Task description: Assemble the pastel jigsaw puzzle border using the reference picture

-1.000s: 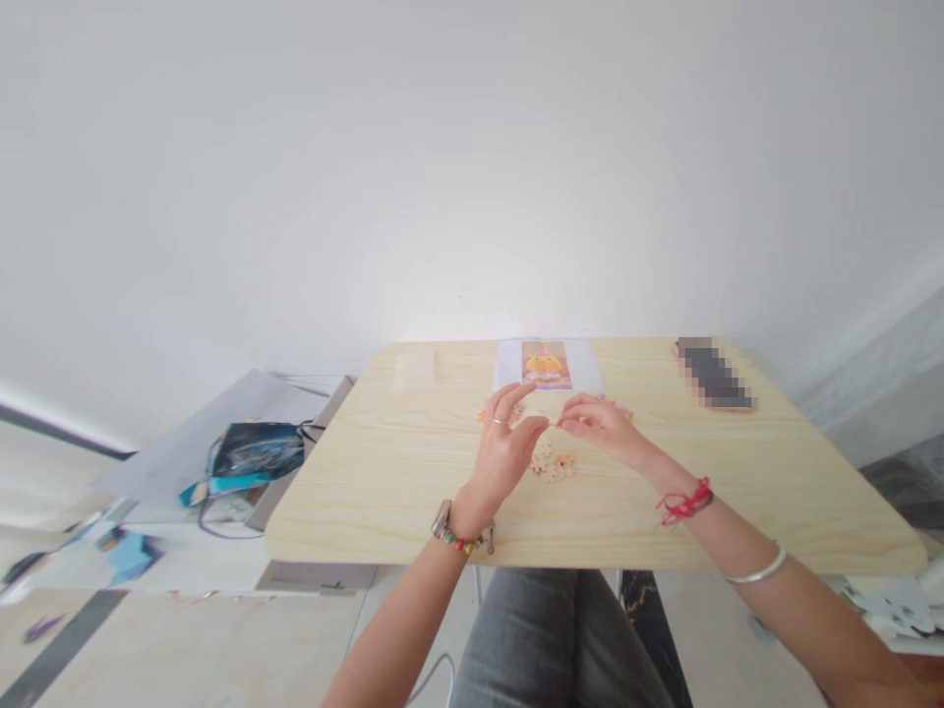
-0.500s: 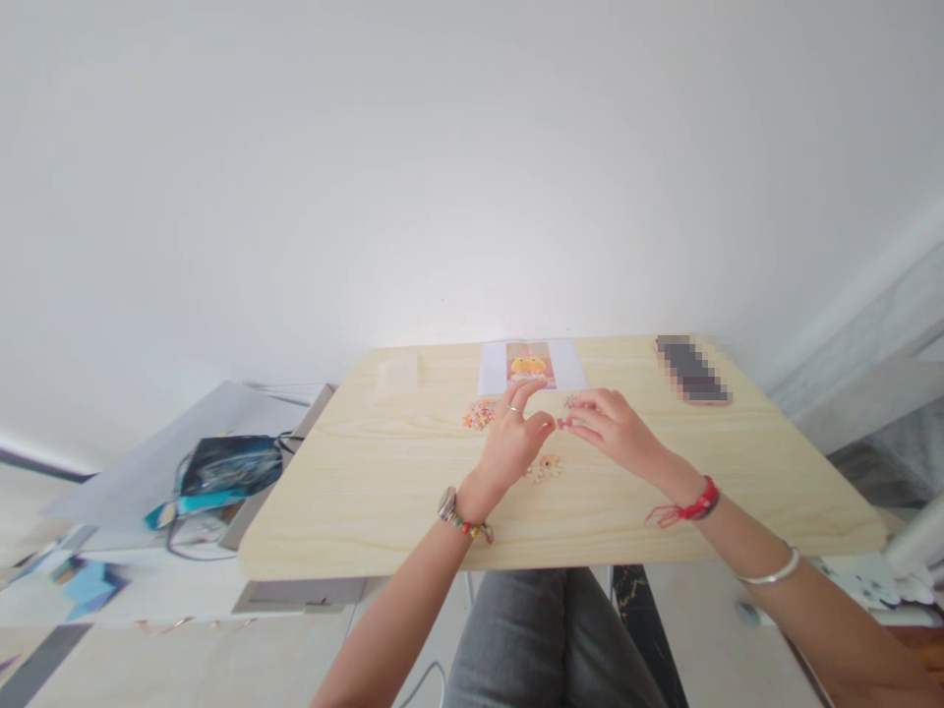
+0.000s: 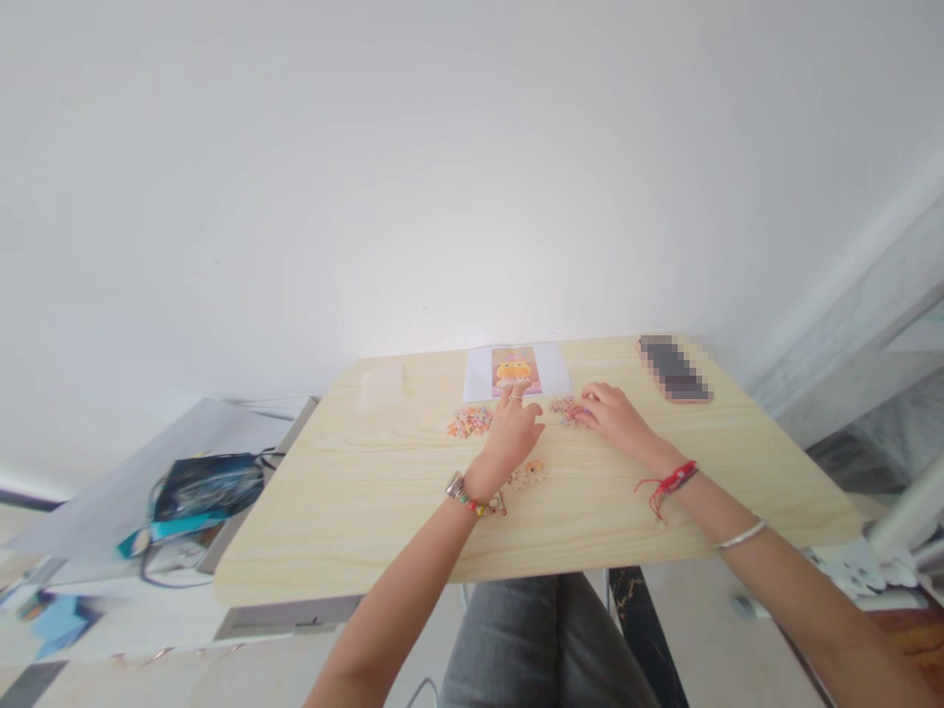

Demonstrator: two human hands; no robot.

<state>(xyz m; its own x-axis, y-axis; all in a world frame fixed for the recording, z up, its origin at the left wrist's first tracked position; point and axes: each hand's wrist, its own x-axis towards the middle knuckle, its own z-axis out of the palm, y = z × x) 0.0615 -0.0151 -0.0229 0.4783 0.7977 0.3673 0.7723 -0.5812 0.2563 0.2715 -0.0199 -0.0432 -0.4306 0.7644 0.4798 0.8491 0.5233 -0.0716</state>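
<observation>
My left hand is over the middle of the table, its fingers apart and nothing visible between them. Beneath its wrist side lies a small cluster of pale and orange jigsaw pieces, partly covered by the hand. A pile of loose orange and multicoloured jigsaw pieces is just left of it. My right hand reaches into a second pile of pinkish-purple jigsaw pieces, thumb and fingers curled together; what they pinch is too small to make out. Behind both hands lies a paper sheet with a printed yellow picture.
A phone lies at the table's back right. A pale, see-through packet rests at the back left. Left of the wooden table, a dark bag with a cable sits on a lower surface. A white wall stands behind.
My hands, which met fingertip to fingertip over a small pinkish piece, have parted. The right hand is now at the right pile, and the left hand's fingers have loosened. The view has shifted slightly.
</observation>
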